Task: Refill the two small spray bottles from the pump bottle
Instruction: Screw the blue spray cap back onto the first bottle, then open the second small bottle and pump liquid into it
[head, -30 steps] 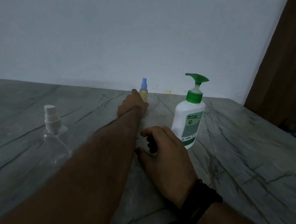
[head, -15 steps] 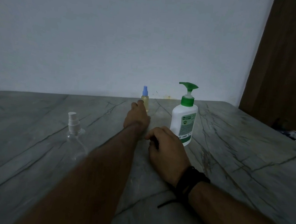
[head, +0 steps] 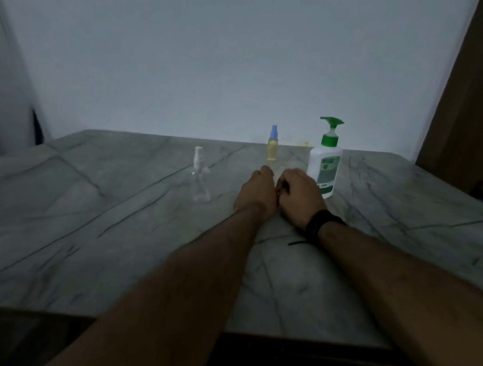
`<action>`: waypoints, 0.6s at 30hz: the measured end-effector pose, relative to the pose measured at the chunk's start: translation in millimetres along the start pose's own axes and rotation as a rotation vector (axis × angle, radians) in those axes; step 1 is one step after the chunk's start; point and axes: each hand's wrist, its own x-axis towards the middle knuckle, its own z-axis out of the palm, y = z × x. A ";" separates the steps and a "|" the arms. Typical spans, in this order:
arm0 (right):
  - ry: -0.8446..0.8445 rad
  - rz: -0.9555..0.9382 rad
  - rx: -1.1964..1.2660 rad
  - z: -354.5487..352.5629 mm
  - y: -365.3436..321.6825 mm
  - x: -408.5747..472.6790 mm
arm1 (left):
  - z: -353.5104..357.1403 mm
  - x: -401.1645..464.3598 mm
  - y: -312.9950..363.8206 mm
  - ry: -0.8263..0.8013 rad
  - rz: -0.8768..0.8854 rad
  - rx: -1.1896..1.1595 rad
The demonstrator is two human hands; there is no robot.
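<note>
While left hand (head: 258,191) and right hand (head: 299,197) rest side by side, fingers curled, grasping nothing visible, pump bottle (head: 325,163) just right.

Spray bottle (head: 272,143) stands behind the hands, pump bottle (head: 325,163) right.

Worktop (head: 117,231): we read it as grey stone, marble-like with dark veins, smooth, faint sheen. Pump bottle (head: 324,171): opaque white plastic, green plastic pump, printed label. Clear spray bottle (head: 200,180): transparent plastic, white cap. Small yellowish spray bottle (head: 272,148): translucent, blue plastic cap. Wall (head: 215,52) matt, painted. Wristband (head: 321,225) black, matt; we cannot tell its material
</note>
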 end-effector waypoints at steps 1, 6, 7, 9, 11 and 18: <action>-0.016 0.001 -0.017 0.0 -0.3 -0.1 | -4.1 -10.2 0.2 0.000 0.002 0.004; -0.052 -0.002 -0.096 -0.9 -4.2 -1.1 | -19.6 -51.0 -2.5 0.011 0.014 0.004; -0.057 0.004 -0.103 -1.1 -5.4 -1.3 | -21.6 -57.0 -3.9 0.017 0.014 0.011; -0.065 0.012 -0.104 -2.4 -8.2 -3.5 | -26.7 -67.6 -8.1 0.052 -0.002 0.030; -0.078 0.008 -0.104 -3.7 -10.1 -5.9 | -34.5 -73.2 -14.2 0.127 -0.062 0.040; -0.122 -0.005 -0.071 -5.8 -9.9 -8.4 | -83.6 -65.0 -66.2 0.341 -0.263 -0.063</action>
